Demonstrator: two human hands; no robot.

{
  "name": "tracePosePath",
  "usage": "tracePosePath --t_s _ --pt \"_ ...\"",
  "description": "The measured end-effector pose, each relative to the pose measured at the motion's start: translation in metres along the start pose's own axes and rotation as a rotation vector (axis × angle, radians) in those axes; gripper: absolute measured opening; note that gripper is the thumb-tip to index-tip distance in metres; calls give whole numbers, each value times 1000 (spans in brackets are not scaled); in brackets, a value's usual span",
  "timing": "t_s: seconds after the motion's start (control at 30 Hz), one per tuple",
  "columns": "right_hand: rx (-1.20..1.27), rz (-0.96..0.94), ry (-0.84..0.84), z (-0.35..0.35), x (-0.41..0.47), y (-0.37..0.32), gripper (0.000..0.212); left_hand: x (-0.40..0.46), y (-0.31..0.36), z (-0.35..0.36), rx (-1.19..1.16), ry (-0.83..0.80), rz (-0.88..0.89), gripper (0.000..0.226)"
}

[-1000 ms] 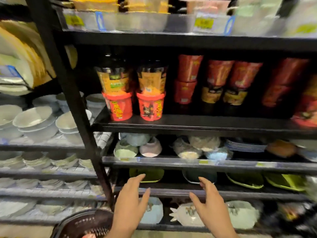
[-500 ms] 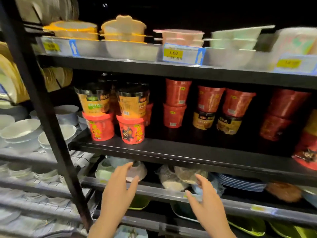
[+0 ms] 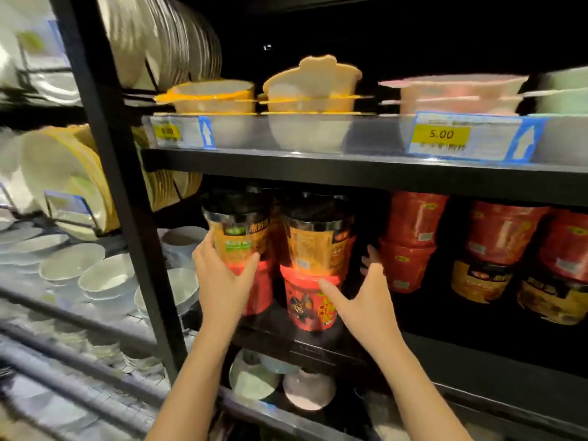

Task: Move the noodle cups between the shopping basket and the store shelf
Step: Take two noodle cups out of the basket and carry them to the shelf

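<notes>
1. Head view: a black store shelf [image 3: 350, 342] holds stacked noodle cups, with both of the person's hands raised to its front edge.
2. At the shelf's left end, just beside the black upright post [image 3: 121, 198], stand two stacks. Each has an orange cup with a black lid set on a red cup – all upright, long axis vertical, lids up.
3. The left hand [image 3: 222, 278] grasps the left orange cup [image 3: 238, 230] low on its wall, thumb on the right side and fingers curled round the left.
4. The right hand [image 3: 366, 297] is released, fingers spread. Its thumb tip touches the rim of the right red cup [image 3: 310, 300]; its fingers reach into the dark gap right of that stack.
5. The right orange cup [image 3: 316, 240] stands untouched.
6. Little room shows above – the lids sit close under the upper shelf edge [image 3: 350, 170].
7. Further right stand more red cup stacks [image 3: 410, 240], near the right hand.
8. Left of the post are white bowls [image 3: 105, 275].
</notes>
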State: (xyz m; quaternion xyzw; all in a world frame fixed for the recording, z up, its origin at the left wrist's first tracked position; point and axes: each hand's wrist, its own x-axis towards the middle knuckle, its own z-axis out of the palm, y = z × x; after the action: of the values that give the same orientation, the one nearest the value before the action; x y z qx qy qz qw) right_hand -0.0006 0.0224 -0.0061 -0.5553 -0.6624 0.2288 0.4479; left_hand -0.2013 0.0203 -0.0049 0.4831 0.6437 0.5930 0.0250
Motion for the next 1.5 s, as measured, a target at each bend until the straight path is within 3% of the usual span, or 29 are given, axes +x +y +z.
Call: tracePosePath --t_s 0.2,0.33,0.43,0.53,0.63,0.77,0.9,1.03,1.13,1.23,1.5 --pt "-80 249 -146 28 42 -29 80 52 -16 14 -48 -87 -101 121" --pt "11 270 -157 28 43 -32 57 60 -24 19 -68 -122 -182 124" --pt "172 228 -58 26 43 -29 42 55 -19 19 -100 -77 -166 118" --pt "302 141 138 15 39 -20 67 43 -6 14 -197 -39 -75 113" --pt "351 151 169 -13 18 -5 52 19 15 12 -282 -69 -21 110" --pt "349 116 236 -66 -38 27 98 -44 56 20 -385 -239 3 111" --pt "294 189 322 -137 -115 67 111 -137 93 38 -462 -439 -79 114" --pt "259 336 423 -215 -212 107 111 -250 130 58 -513 -682 -190 116" --pt "242 441 563 -264 -289 134 110 -333 157 70 -547 -871 -280 91" --pt "227 575 709 -302 -362 157 95 -409 175 83 -578 -1094 -394 84" --pt "206 849 1110 -374 -491 215 99 -556 225 136 -494 -1459 -438 111"
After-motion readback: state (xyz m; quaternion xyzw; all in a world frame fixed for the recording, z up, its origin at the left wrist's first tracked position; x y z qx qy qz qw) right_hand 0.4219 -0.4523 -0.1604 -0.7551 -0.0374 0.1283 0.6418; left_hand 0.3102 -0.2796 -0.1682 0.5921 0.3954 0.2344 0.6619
